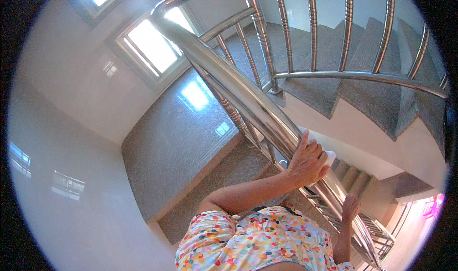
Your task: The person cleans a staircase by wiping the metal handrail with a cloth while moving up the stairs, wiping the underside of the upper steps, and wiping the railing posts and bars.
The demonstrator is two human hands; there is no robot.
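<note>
A thick polished metal handrail (250,88) runs diagonally in front of me, from the upper left to the lower right. My left hand (309,160) lies over the rail and presses a white cloth (330,158) against it, with one finger stretched along the metal. The cloth is mostly hidden under the palm. Farther along the rail at the lower right, my right hand (350,208) is curled around it; its far side is hidden. Metal balusters (232,113) stand below the rail.
Stone stair treads (315,92) rise behind a second railing at the upper right. A stone landing (179,138) lies left, beneath a bright window (152,45) and beside a pale wall (71,128). More steps (352,178) descend at the right, beyond the rail.
</note>
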